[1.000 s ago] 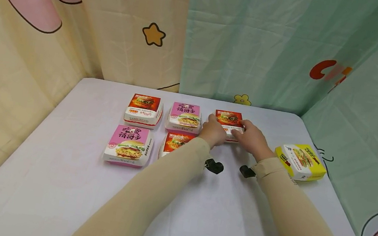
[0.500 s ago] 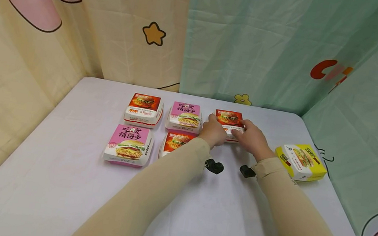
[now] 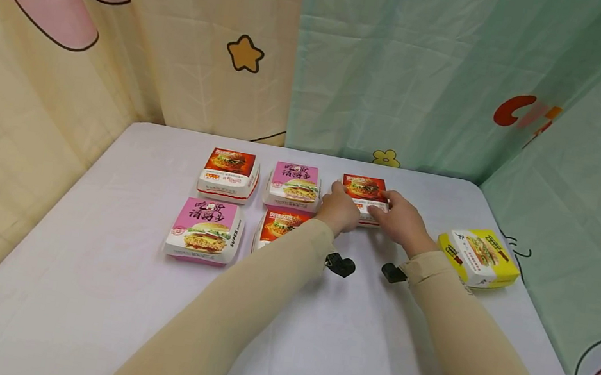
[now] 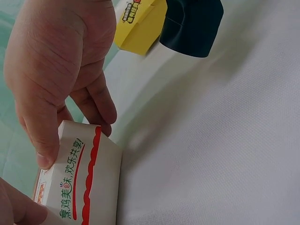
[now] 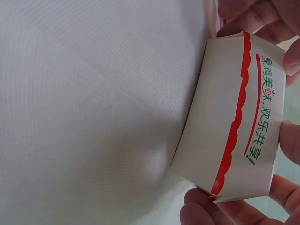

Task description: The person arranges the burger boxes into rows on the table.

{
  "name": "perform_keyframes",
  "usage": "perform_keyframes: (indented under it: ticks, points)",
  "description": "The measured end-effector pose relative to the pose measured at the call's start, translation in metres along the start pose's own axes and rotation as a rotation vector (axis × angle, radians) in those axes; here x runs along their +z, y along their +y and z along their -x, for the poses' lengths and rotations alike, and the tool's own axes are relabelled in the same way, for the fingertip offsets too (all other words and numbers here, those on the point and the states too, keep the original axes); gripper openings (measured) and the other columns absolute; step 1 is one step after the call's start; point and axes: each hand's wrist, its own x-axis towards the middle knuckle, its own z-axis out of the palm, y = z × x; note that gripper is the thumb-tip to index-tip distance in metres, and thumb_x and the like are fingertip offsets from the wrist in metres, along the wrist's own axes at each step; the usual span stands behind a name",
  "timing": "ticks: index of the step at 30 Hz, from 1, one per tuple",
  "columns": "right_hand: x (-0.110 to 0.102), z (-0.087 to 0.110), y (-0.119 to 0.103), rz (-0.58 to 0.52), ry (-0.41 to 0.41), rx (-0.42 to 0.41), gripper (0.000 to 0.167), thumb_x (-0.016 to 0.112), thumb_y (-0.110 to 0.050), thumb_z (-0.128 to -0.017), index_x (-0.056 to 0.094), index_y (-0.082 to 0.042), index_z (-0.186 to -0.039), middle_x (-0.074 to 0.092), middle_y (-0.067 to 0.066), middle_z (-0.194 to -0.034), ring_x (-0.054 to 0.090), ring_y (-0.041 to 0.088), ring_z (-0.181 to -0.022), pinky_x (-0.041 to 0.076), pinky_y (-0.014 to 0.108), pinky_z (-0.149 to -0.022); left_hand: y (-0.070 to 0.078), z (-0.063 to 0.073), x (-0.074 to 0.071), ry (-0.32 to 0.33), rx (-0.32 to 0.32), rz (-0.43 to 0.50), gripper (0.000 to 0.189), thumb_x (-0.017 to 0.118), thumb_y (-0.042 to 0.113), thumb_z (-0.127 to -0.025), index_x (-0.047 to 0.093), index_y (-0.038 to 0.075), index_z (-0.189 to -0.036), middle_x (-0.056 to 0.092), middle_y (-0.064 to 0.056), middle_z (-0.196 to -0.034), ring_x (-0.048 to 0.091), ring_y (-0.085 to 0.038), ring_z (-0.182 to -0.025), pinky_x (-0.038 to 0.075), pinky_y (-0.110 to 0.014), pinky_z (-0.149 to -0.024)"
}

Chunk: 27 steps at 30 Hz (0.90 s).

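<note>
A red-and-white burger box [image 3: 364,188] sits on the table in the back row, between my two hands. My left hand [image 3: 340,211] grips its left side, and my right hand [image 3: 402,223] grips the right side. In the right wrist view, the front wall of the burger box [image 5: 232,117] shows green lettering, with thumbs at its upper edge and fingers around both ends. The left wrist view shows the right hand [image 4: 61,61] large, its thumb on top of the box. Left of my hands is a pink burger box [image 3: 294,183].
Another red-and-white box [image 3: 228,171] stands back left, with a pink box [image 3: 204,228] before it. My left sleeve partly covers a red box [image 3: 278,226]. A yellow box [image 3: 479,256] lies near the right edge of the white table [image 3: 63,256]. Curtains border the table.
</note>
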Motion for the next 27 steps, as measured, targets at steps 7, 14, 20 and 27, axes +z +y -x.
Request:
perform_keyframes:
  ticks: [7,14,20,27]
  points:
    - [-0.0016,0.0007,0.0010,-0.018,-0.010,0.002,0.071,0.060,-0.040,-0.105,0.035,-0.006,-0.162,0.045,0.027,-0.159,0.046,0.045,-0.143,0.039,0.062,-0.120,-0.0004,-0.0001,-0.0006,0.006,0.017,-0.004,0.075,0.068,0.019,-0.099,0.026,0.018,-0.161,0.049,-0.018,-0.144,0.051,-0.033,-0.123,0.054,-0.048,-0.103]
    - [-0.0015,0.0008,0.0028,-0.012,-0.009,-0.021,0.071,0.059,-0.040,-0.106,0.035,-0.003,-0.162,0.045,0.029,-0.158,0.047,0.045,-0.142,0.039,0.061,-0.119,-0.0005,-0.0009,-0.0015,-0.005,0.049,-0.002,0.075,0.065,0.015,-0.099,0.029,0.025,-0.163,0.049,-0.019,-0.148,0.051,-0.033,-0.124,0.053,-0.050,-0.104]
    - [-0.0020,0.0012,0.0019,-0.017,-0.010,-0.006,0.071,0.059,-0.040,-0.106,0.034,-0.005,-0.163,0.044,0.029,-0.159,0.046,0.045,-0.143,0.039,0.061,-0.119,-0.0011,-0.0013,-0.0006,-0.010,0.054,0.015,0.071,0.064,0.015,-0.100,0.034,0.029,-0.163,0.047,-0.018,-0.149,0.051,-0.033,-0.124,0.054,-0.050,-0.104]
    - [-0.0019,0.0005,0.0027,-0.009,-0.005,-0.011,0.072,0.059,-0.041,-0.106,0.035,-0.005,-0.163,0.046,0.029,-0.158,0.047,0.045,-0.143,0.039,0.061,-0.119,-0.0059,-0.0040,0.0031,0.027,0.094,0.054,0.061,0.057,0.018,-0.104,0.039,0.029,-0.161,0.051,-0.017,-0.147,0.049,-0.031,-0.125,0.055,-0.045,-0.100]
